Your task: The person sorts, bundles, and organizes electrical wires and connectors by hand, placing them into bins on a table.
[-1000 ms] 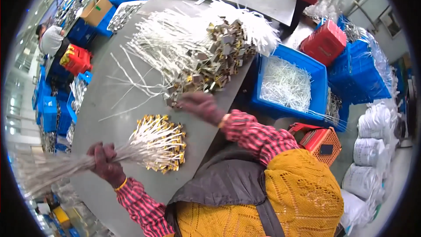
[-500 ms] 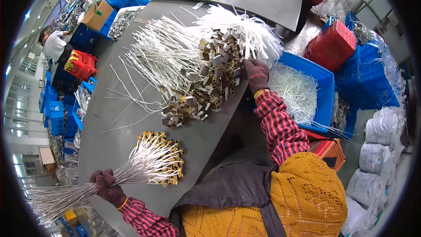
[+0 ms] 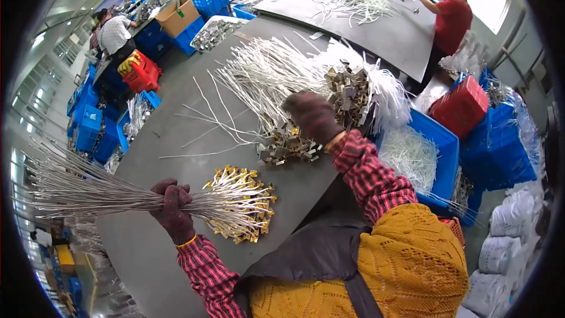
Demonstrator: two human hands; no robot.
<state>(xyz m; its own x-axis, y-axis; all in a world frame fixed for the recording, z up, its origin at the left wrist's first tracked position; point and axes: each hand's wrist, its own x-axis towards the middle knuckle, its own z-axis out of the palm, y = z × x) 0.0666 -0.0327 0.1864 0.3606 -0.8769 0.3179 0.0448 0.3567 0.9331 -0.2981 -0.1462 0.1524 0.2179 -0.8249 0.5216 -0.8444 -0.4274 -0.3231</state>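
My left hand point(image 3: 172, 207), in a dark knitted glove, is wrapped round the middle of a bundle of thin wires point(image 3: 97, 193). Grey loose ends fan out past it to the left. The bundle's white ends, tipped with gold-coloured metal pieces point(image 3: 259, 227), spread at its right over the grey table. My right hand point(image 3: 312, 118), gloved alike and smeared by motion, is over a large heap of white wires point(image 3: 265, 73). It covers part of the silvery, boxy metal ends point(image 3: 350, 91) there. Its fingers are too blurred to show whether they hold anything.
A blue crate point(image 3: 447, 141) of white strands stands right of the table point(image 3: 176, 141). Beyond it are a red crate point(image 3: 462, 106) and white sacks point(image 3: 506, 218). A person in red point(image 3: 452, 17) works at a far table point(image 3: 406, 53); another person point(image 3: 115, 32) stands far left.
My right hand has moved left from the heap's right edge onto its metal ends. My left hand has raised the bundle, bringing its grey ends up. The view has shifted, showing the person in red.
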